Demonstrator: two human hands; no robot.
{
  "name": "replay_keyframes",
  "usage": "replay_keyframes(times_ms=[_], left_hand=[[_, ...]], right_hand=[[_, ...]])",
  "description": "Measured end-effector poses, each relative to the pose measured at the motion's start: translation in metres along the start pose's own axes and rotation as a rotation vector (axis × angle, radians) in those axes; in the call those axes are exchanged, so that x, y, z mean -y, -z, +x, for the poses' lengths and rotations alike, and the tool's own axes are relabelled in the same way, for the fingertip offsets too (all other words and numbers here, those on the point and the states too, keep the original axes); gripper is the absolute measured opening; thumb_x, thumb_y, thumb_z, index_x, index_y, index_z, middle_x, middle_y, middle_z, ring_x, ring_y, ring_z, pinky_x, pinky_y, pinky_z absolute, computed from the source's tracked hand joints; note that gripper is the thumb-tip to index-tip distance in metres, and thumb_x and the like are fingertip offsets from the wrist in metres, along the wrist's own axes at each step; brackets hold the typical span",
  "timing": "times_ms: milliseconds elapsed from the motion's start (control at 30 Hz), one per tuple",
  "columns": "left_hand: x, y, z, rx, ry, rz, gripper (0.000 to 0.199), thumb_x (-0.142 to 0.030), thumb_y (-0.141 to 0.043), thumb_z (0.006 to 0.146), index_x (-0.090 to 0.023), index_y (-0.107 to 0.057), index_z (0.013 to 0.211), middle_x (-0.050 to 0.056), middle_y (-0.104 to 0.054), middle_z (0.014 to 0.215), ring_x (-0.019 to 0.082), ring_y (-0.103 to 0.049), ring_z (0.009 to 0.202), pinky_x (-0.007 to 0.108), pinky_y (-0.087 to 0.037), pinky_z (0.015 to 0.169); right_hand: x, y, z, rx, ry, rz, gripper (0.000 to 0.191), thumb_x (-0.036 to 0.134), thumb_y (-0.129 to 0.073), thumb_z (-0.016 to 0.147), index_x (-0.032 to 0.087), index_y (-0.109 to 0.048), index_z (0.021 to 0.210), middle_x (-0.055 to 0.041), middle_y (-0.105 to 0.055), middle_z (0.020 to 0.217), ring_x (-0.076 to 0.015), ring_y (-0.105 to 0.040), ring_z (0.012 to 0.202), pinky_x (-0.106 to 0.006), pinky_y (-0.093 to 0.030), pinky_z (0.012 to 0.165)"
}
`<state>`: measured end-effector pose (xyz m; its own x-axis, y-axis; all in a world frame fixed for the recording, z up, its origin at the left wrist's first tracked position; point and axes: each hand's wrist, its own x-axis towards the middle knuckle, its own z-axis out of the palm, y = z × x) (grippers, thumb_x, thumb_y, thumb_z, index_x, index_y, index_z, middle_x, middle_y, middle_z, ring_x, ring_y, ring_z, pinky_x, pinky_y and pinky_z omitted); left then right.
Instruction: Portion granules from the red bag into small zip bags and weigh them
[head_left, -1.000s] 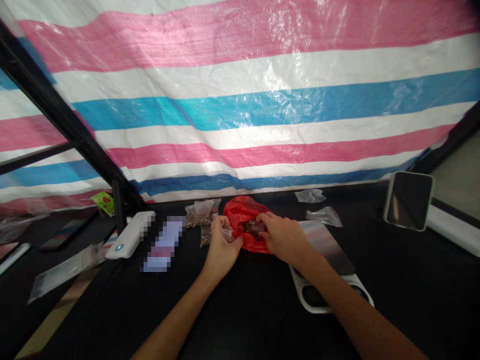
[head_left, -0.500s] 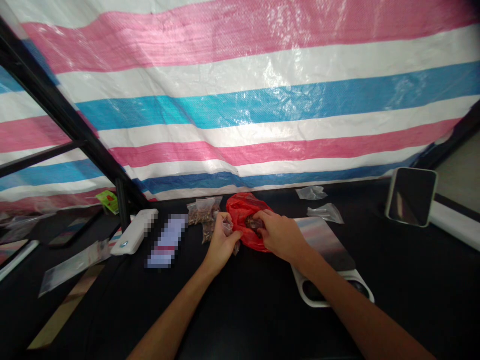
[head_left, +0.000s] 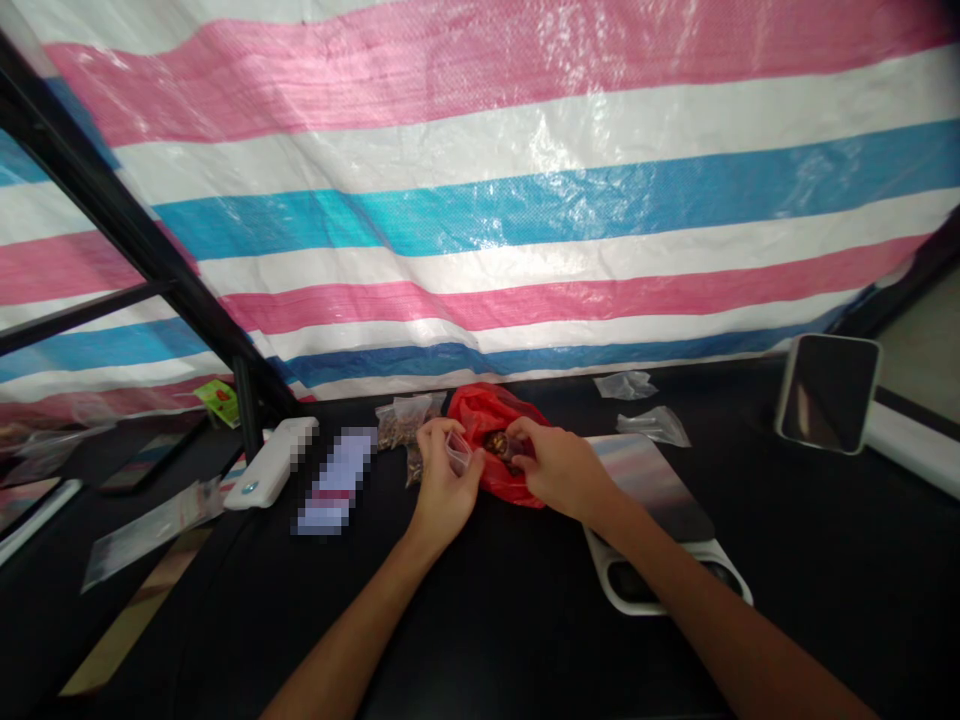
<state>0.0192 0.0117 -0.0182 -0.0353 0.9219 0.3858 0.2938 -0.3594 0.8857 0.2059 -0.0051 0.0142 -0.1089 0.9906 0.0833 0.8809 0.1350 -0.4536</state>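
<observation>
Left hand (head_left: 442,483) raised holding clear bag (head_left: 459,452), red bag (head_left: 480,412)

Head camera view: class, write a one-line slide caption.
Left hand holds a small clear plastic bag beside a red plastic bag, whose opening the right hand holds.

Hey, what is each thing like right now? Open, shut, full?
Red plastic bag: open, crumpled.
Small clear bag: pinched in left hand.
Right hand: holding the red bag's edge.
Bags of brown bits: full, lying down.
White battery pack: blue light on.
Loose clear bags: crumpled.
</observation>
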Motion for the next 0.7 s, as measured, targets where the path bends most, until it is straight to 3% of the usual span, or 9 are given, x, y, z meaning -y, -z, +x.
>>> replay_keyframes(times_ms=[100, 200, 333, 467, 700], left_hand=[[0.002, 0.004, 0.002, -0.126, -0.143, 0.191, 0.022, -0.025, -0.069, 0.087, -0.022, -0.056, 0.104, 0.008, -0.046, 0.112, 0.025, -0.05, 0.116, 0.045, -0.042, 0.11], [0.006, 0.005, 0.002, -0.034, -0.146, 0.165, 0.023, -0.027, -0.066, 0.092, -0.022, -0.057, 0.113, 0.006, -0.052, 0.109, 0.022, -0.056, 0.105, 0.04, -0.046, 0.102], [0.011, 0.002, 0.0, 0.087, -0.001, 0.036, 0.038, -0.028, -0.07, 0.09, -0.023, -0.057, 0.126, 0.004, -0.062, 0.101, 0.019, -0.062, 0.092, 0.034, -0.049, 0.092], [0.013, -0.002, -0.002, 0.159, 0.078, -0.042, 0.036, -0.029, -0.076, 0.084, -0.022, -0.062, 0.116, 0.004, -0.067, 0.097, 0.02, -0.064, 0.092, 0.034, -0.05, 0.089], [0.015, -0.002, -0.002, 0.244, -0.04, 0.08, 0.03, -0.03, -0.075, 0.087, -0.023, -0.067, 0.115, 0.007, -0.069, 0.112, 0.024, -0.062, 0.106, 0.039, -0.047, 0.097]], right_hand=[[-0.005, -0.002, 0.004, -0.012, 0.02, 0.097, 0.029, 0.018, -0.064, 0.089, 0.026, -0.066, 0.117, -0.0014, -0.078, 0.11, -0.022, -0.071, 0.102, -0.031, -0.044, 0.085], [-0.01, -0.003, 0.009, -0.065, 0.054, 0.145, 0.027, 0.016, -0.065, 0.089, 0.025, -0.067, 0.114, -0.0019, -0.078, 0.111, -0.0231, -0.067, 0.109, -0.036, -0.041, 0.096], [-0.012, -0.001, 0.014, -0.143, 0.105, 0.233, 0.03, 0.012, -0.066, 0.088, 0.026, -0.066, 0.115, -0.0001, -0.078, 0.115, -0.0223, -0.065, 0.115, -0.045, -0.033, 0.108], [-0.004, 0.003, 0.011, -0.127, 0.237, 0.309, 0.032, 0.009, -0.062, 0.089, 0.025, -0.067, 0.117, -0.0027, -0.075, 0.122, -0.0206, -0.065, 0.117, -0.042, -0.037, 0.11], [0.013, 0.01, -0.003, -0.109, 0.44, 0.304, 0.042, 0.006, -0.053, 0.091, 0.026, -0.068, 0.125, -0.0062, -0.067, 0.129, -0.0199, -0.06, 0.123, -0.036, -0.045, 0.11]])
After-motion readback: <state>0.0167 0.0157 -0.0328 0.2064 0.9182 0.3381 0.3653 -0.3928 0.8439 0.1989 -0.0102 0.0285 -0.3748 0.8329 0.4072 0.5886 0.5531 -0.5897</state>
